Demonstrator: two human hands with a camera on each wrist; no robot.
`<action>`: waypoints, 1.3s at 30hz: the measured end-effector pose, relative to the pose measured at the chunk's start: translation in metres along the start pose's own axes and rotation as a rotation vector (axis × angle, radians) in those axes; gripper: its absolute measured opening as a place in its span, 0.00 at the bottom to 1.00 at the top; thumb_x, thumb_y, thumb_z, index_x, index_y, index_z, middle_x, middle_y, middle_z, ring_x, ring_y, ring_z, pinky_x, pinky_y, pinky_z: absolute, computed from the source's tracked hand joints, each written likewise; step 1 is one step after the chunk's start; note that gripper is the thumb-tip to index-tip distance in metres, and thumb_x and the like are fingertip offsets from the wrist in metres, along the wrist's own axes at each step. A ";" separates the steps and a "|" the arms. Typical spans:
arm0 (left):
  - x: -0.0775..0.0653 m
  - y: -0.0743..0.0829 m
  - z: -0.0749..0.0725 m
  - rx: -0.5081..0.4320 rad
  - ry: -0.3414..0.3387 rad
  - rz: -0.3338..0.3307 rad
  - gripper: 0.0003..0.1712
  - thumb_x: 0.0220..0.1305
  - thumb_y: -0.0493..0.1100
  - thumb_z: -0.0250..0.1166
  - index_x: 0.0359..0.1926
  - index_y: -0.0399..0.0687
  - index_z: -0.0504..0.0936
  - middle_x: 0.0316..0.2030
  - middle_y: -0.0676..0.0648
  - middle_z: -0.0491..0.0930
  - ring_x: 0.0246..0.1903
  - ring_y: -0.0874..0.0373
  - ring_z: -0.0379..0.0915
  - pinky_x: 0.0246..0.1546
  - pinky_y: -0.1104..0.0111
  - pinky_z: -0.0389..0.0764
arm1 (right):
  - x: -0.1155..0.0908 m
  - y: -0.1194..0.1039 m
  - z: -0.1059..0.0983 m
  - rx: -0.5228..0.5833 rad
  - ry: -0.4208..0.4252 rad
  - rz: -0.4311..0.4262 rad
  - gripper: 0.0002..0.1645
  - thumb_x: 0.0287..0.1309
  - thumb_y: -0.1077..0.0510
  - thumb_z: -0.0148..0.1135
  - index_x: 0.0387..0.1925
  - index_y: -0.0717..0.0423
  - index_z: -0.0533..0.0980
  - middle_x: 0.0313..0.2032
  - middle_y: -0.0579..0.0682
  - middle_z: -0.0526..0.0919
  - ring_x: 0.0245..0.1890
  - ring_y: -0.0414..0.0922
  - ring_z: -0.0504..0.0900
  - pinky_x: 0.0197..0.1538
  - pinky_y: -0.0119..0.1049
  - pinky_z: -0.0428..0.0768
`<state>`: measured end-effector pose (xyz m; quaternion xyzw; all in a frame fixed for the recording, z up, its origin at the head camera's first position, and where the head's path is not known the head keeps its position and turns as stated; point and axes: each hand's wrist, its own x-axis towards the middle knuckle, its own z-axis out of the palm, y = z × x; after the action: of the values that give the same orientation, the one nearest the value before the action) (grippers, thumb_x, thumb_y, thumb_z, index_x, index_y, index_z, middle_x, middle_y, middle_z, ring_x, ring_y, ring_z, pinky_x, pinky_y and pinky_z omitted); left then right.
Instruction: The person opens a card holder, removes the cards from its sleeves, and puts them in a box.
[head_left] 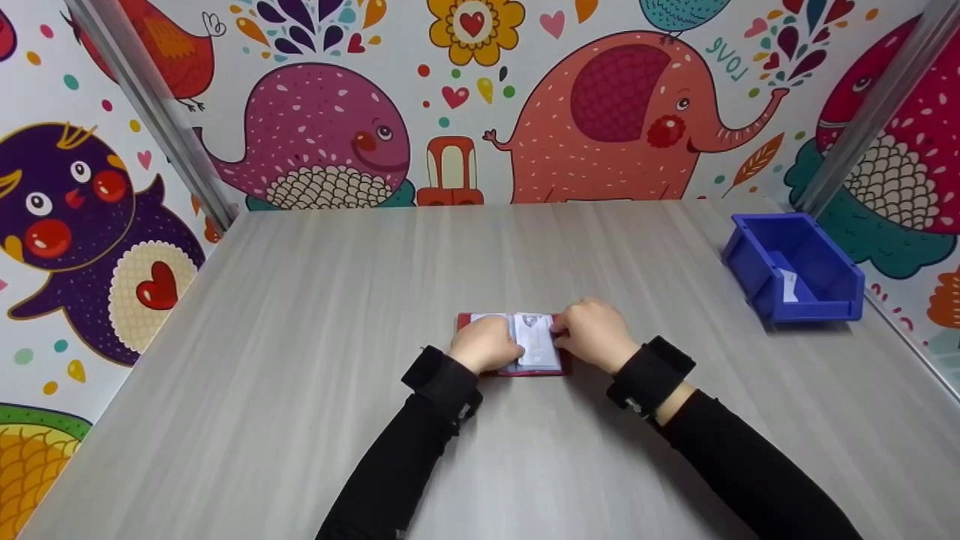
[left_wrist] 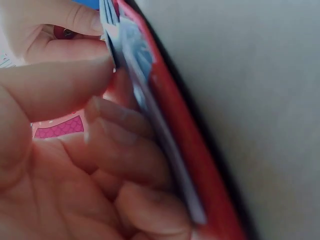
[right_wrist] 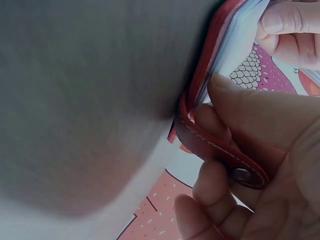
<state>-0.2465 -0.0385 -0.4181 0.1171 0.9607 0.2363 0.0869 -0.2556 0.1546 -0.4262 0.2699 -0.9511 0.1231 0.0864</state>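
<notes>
A red card holder [head_left: 532, 373] lies open on the table, its clear sleeves spread and a white paper slip [head_left: 538, 345] with a grey picture on the right-hand side. My left hand [head_left: 484, 345] grips it from the left, thumb on the inner sleeves near the middle and the other fingers bent against the left side. At the right edge, my right hand [head_left: 596, 334] pinches the sleeves and cover between thumb and forefinger. A stitched red strap [right_wrist: 210, 145] with a metal snap [right_wrist: 242, 174] runs between that hand's fingers in the right wrist view.
On the far right of the table [head_left: 337, 300] stands a blue plastic bin [head_left: 817, 310] with something white inside. Walls printed with cartoon animals [head_left: 322, 127] border the back and sides, with metal posts [head_left: 161, 112] at the back corners.
</notes>
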 end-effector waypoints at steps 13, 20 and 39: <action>0.007 -0.003 0.004 0.021 -0.024 -0.013 0.11 0.58 0.46 0.66 0.26 0.44 0.77 0.32 0.46 0.80 0.32 0.53 0.75 0.38 0.58 0.77 | 0.001 0.000 0.000 -0.003 0.005 -0.004 0.04 0.45 0.62 0.77 0.26 0.54 0.86 0.27 0.50 0.85 0.30 0.53 0.78 0.34 0.49 0.77; 0.003 0.000 0.001 0.022 -0.025 -0.040 0.12 0.59 0.47 0.67 0.26 0.45 0.77 0.34 0.46 0.80 0.33 0.54 0.72 0.40 0.57 0.77 | 0.001 -0.001 0.002 -0.016 -0.003 0.012 0.05 0.45 0.62 0.77 0.28 0.53 0.87 0.28 0.50 0.86 0.31 0.53 0.79 0.34 0.49 0.77; 0.002 0.000 -0.001 0.006 -0.020 -0.014 0.11 0.58 0.47 0.67 0.31 0.42 0.80 0.36 0.44 0.82 0.34 0.52 0.74 0.43 0.57 0.77 | 0.001 -0.001 0.000 -0.005 -0.021 0.030 0.06 0.46 0.63 0.77 0.29 0.54 0.88 0.30 0.50 0.87 0.32 0.53 0.80 0.35 0.49 0.77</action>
<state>-0.2488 -0.0386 -0.4174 0.1127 0.9613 0.2316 0.0978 -0.2561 0.1531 -0.4258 0.2568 -0.9561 0.1193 0.0754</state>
